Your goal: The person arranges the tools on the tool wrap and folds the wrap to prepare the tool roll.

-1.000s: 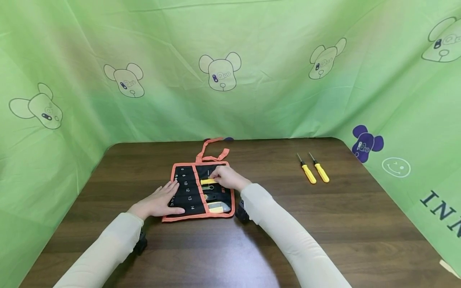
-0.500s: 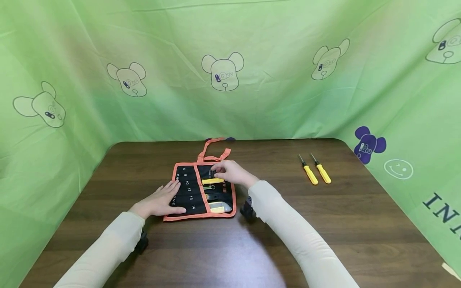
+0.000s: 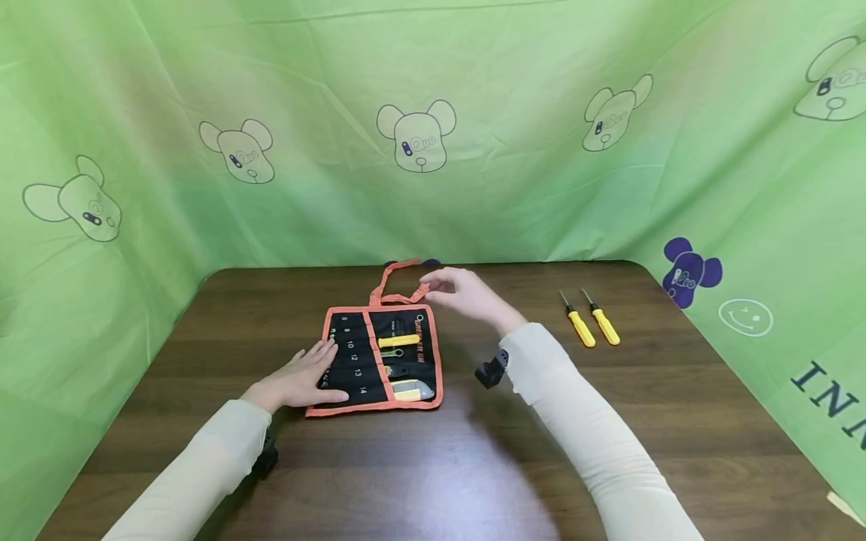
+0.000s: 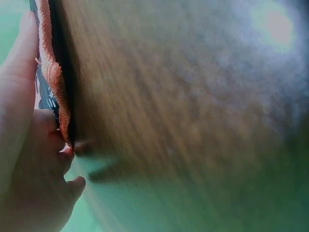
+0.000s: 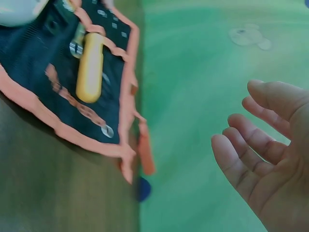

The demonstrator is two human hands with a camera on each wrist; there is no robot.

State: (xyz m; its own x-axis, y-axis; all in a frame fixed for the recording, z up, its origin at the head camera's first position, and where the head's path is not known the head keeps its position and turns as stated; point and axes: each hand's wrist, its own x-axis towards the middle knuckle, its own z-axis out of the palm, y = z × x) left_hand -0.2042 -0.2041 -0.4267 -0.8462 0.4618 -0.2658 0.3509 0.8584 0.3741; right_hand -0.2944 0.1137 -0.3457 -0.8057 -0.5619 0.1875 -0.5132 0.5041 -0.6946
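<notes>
A black tool roll [image 3: 370, 376] with orange edging and numbered pockets lies spread on the table. My left hand [image 3: 301, 379] rests flat on its left part, fingers spread. A yellow handle [image 3: 399, 341] sticks out of one pocket, and beneath it a small green-handled tool [image 3: 391, 353], a dark tool and a grey-and-yellow utility knife [image 3: 414, 390] show; their lower ends are hidden in the pockets. By the loose end of the orange tie strap [image 3: 382, 285] is my right hand [image 3: 467, 297]. The right wrist view shows that hand [image 5: 270, 150] with relaxed, parted fingers, holding nothing.
Two yellow-handled screwdrivers [image 3: 580, 328] lie side by side at the right on the brown wooden table [image 3: 406, 473]. A green printed cloth [image 3: 514, 203] hangs behind and around the table. The strap loops toward the table's back edge.
My right hand has let go of the yellow handle, which stays in its pocket, and has moved up and right to the strap's end. The left hand has not moved.
</notes>
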